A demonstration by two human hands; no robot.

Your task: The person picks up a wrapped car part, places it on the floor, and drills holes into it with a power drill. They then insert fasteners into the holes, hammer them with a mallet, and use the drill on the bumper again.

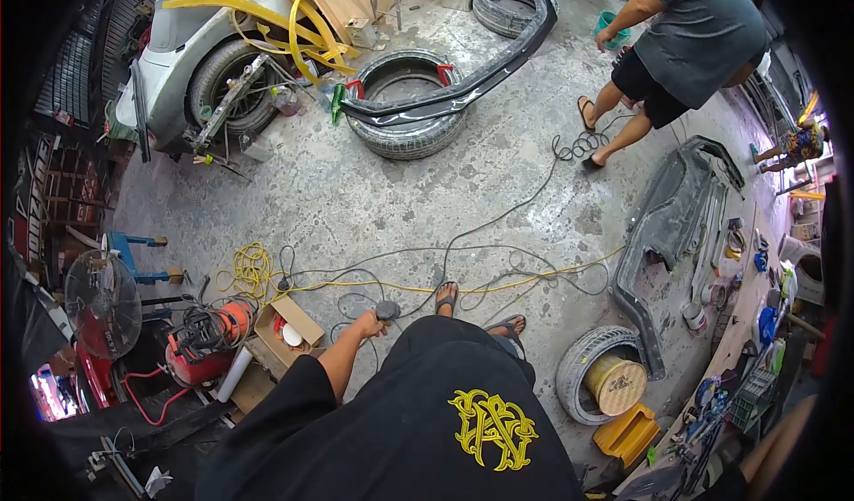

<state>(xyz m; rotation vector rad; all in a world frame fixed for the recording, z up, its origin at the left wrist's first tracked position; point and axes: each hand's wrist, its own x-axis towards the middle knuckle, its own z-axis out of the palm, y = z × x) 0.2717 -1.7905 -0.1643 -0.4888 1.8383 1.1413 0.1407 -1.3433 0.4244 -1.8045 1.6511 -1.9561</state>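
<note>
Currently, left hand (367,326) is low beside the black shirt (391,403), fingers curled closed around the near side of a round dark tool (388,310). Grip looks firm; exact finger spacing is too small to read. Right hand: not seen, so its opening and any hold cannot be told.

Tool position: at the fingertips, its broad head just beyond them, apparently clear of the floor (294,181). Dark cable (498,225) runs close by on the far side; whether it joins the tool is unclear. To the left of the fingers: open cardboard box (307,321), then red compressor (191,368). Right of them: sandalled foot (447,298). Well beyond: long black curved panel (463,101) laid across two tyres. Co-worker (703,39) stands far off, beyond and to the right.

Step, as judged: tool in hand, not applied to any surface. Any shift of it would call for a steady grip and slack in the nearby cable.
</note>
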